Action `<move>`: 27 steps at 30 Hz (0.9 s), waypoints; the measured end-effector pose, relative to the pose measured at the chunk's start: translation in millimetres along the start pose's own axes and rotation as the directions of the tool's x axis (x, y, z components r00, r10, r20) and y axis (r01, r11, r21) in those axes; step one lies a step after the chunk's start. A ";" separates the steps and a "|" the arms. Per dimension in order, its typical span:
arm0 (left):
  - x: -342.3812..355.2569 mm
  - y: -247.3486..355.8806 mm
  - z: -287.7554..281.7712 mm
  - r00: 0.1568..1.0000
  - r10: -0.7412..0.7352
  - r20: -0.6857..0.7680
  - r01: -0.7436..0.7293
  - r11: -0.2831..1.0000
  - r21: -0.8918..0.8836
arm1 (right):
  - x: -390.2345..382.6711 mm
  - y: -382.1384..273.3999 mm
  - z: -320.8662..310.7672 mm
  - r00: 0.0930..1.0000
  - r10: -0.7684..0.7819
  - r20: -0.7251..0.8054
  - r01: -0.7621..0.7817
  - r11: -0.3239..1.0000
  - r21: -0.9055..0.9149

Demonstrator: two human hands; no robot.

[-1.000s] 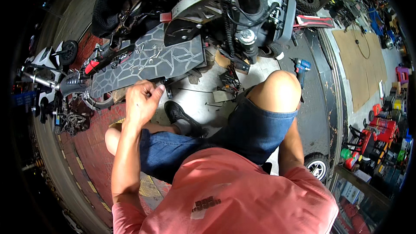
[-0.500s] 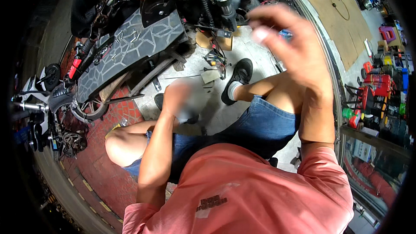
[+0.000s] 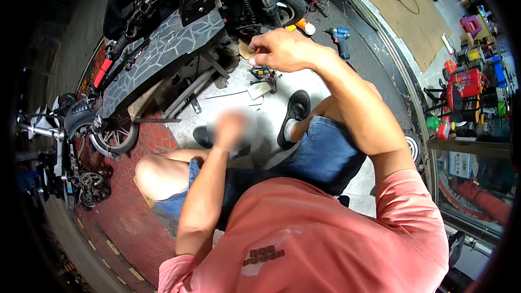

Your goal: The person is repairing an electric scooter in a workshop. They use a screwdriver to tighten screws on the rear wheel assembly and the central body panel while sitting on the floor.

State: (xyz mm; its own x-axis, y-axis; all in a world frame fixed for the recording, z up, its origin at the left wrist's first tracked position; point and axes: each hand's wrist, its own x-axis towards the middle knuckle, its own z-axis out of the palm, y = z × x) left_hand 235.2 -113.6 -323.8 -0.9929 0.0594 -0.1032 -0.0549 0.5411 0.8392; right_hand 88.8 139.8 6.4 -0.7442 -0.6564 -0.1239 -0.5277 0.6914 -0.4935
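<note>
My right hand reaches forward under the front of a scooter, its fingers curled in with a small reddish bit showing between thumb and forefinger. Just below it a bundle of wires with connectors hangs or lies over the pale floor. A light flat piece lies beside the wires. Above my left shoe, my left hand is blurred, so its fingers and anything in them cannot be made out. The scooter's footboard, dark with a pale cracked pattern, carries several small loose parts.
A blue cordless driver lies on the dark mat right of my hand. An orange and white container is near the wheel. A cardboard sheet and a red toolbox are at right; another motorbike stands left.
My right hand has swung forward and left, from above my right knee to the wires. The view has shifted, bringing the driver into sight. My left hand has moved slightly and stays blurred.
</note>
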 end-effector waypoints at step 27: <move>71.3 208.2 -91.1 0.995 0.066 -0.075 -0.062 0.997 0.054 | 106.7 88.3 149.5 0.814 0.573 -0.097 -0.454 0.731 0.509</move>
State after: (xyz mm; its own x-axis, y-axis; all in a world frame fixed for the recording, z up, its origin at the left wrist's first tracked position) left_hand 143.4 -73.2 -107.8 -0.9995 0.0314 -0.0072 0.0124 0.5809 0.8139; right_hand 24.0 85.6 -179.1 -0.9476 -0.1093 -0.3003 0.1604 0.6500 -0.7428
